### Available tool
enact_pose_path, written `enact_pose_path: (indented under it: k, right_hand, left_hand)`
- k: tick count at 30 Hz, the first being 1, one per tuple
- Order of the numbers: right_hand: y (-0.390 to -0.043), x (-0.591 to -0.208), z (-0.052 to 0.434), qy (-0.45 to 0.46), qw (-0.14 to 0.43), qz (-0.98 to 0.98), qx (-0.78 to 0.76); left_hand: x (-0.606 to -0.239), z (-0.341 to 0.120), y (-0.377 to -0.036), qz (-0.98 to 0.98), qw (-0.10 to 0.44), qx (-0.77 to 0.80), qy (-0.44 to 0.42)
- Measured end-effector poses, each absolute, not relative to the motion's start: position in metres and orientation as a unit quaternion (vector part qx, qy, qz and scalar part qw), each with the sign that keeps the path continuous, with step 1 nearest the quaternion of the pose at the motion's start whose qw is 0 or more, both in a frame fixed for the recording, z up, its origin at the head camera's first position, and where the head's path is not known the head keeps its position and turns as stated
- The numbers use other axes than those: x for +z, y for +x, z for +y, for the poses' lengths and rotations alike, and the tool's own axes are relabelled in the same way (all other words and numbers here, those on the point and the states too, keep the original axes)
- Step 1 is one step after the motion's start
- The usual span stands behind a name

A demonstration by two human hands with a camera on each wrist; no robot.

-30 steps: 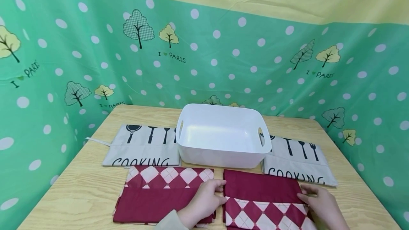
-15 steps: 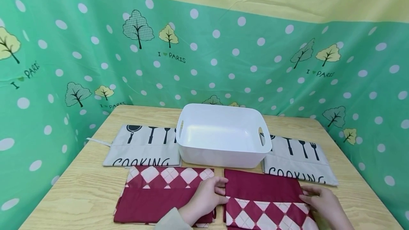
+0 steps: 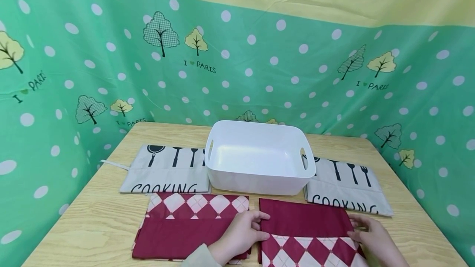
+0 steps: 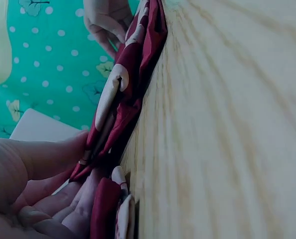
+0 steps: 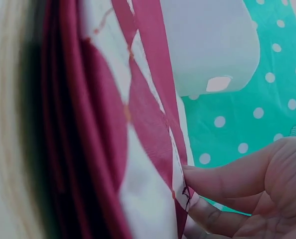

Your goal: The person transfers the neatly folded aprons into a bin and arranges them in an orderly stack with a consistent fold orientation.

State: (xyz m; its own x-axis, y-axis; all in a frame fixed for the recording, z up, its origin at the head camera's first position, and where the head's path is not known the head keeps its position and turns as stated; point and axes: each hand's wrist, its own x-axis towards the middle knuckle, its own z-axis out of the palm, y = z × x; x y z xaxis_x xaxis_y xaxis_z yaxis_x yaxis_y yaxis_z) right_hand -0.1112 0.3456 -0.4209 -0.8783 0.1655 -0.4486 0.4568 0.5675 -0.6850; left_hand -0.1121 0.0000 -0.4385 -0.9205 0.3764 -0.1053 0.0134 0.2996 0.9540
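Maroon folded cloth (image 3: 306,234) with a pale diamond pattern lies flat on the wooden table (image 3: 89,226); the left hand (image 3: 241,234) pinches its left edge, the right hand (image 3: 372,238) its right edge.

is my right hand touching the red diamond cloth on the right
Touching. The right wrist view shows the right hand pinching the edge of the red diamond cloth between thumb and fingers.

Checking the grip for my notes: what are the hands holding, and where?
Both grip the right red cloth: left hand at its left edge, right hand at its right edge.
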Motion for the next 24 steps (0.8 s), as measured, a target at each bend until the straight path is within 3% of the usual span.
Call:
enact_pose_path:
  k: [24]
  right_hand:
    - [-0.112,-0.416,0.345,0.163,0.173,0.858,-0.455]
  left_hand:
    - [-0.422,-0.001,-0.105,0.741,0.199,0.632,0.106]
